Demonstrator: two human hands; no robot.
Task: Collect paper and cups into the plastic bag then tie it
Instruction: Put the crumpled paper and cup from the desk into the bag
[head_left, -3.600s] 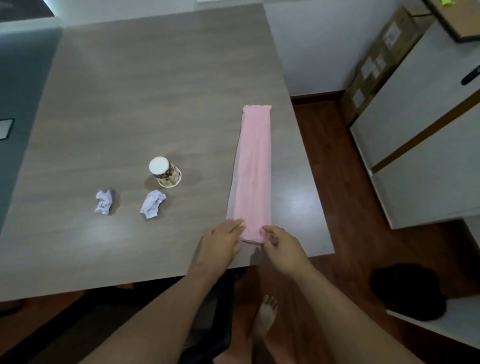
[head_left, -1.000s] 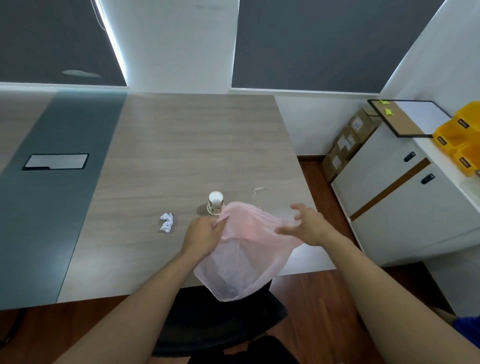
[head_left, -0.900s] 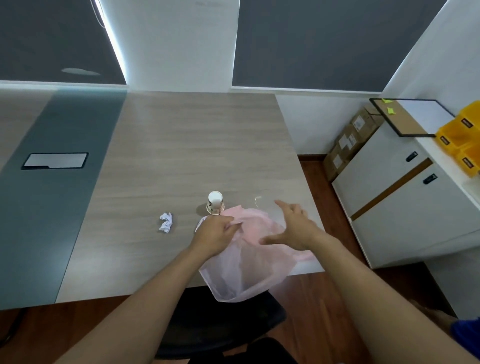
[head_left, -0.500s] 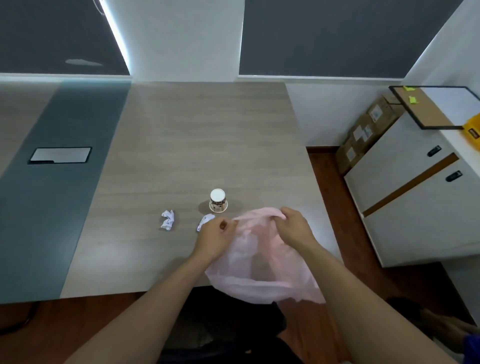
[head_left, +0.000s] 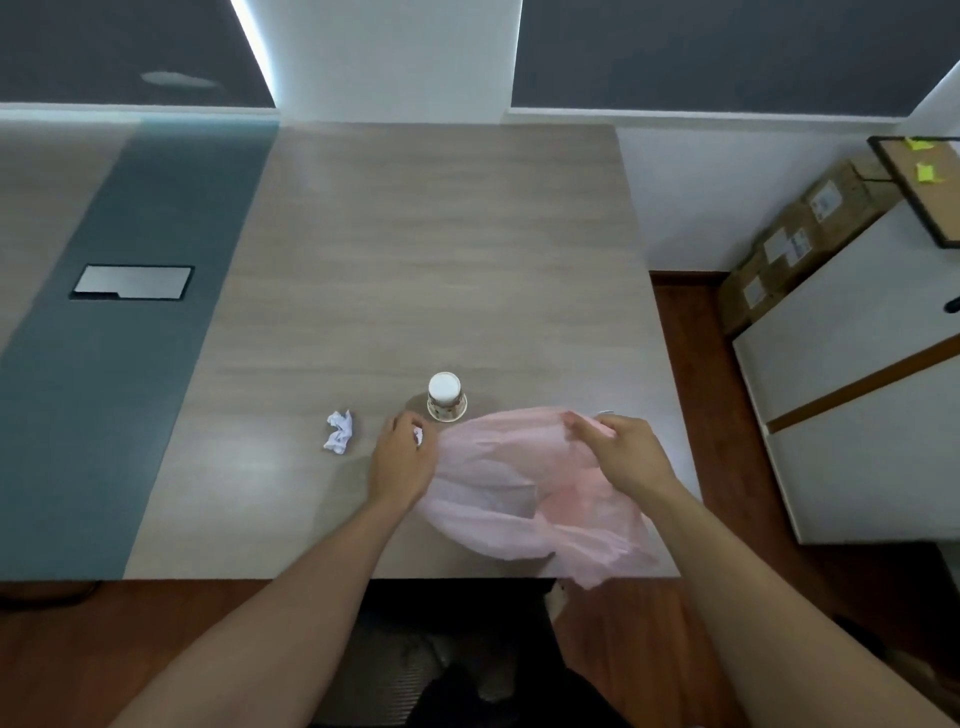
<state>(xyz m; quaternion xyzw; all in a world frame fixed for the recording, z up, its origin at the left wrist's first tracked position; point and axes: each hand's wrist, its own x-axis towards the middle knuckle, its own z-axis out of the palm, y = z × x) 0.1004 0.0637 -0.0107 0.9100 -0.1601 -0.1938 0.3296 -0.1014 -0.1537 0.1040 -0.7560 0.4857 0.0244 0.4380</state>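
The pink plastic bag (head_left: 524, 493) lies slumped near the table's (head_left: 441, 249) front right corner, its mouth stretched left to right between the two hands, its lower end spilling over the front edge. The right hand (head_left: 626, 454) pinches the rim at the right end. The left hand (head_left: 402, 462) is curled at the rim's left end over a scrap of white, probably a paper ball; whether it grips paper, bag or both I cannot tell. The upturned paper cup (head_left: 445, 397) stands just behind the mouth, nearer the left hand. A crumpled paper ball (head_left: 338, 431) lies further left, near that hand too. The bag's inside is hidden.
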